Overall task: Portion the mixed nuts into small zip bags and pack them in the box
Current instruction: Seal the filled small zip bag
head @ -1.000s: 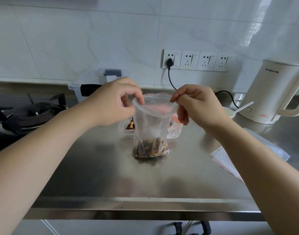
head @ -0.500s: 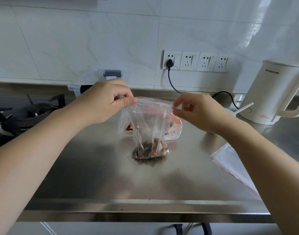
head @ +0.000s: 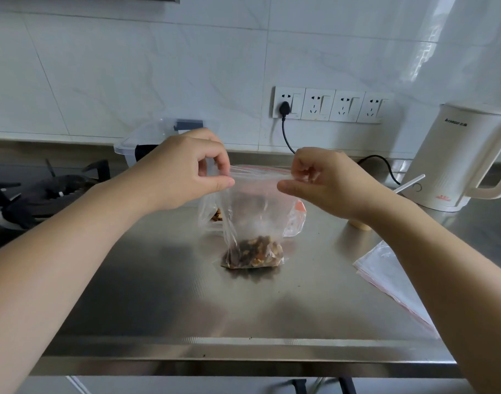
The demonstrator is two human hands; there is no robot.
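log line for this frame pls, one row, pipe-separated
step: sealing | left hand: pinches top edge of small zip bag | right hand: pinches same edge | nuts: at bag bottom | bag base on counter

Bare forearms, left hand (head: 183,172), right hand (head: 326,183), no sleeves.

A cream electric kettle (head: 459,155) stood at the right edge of the frame, its handle turned toward the right. Four white wall sockets (head: 330,105) ran in a row across the upper middle, set into the pale marble-look wall tiles (head: 129,66). A black plug (head: 284,107) sat in the leftmost socket, and its black cable (head: 381,163) trailed down and right toward the kettle's base. At the far left, a black gas burner (head: 41,194) sat level with the steel tabletop (head: 186,294), which filled the lower middle of the frame and carried a few dark specks near its front edge.
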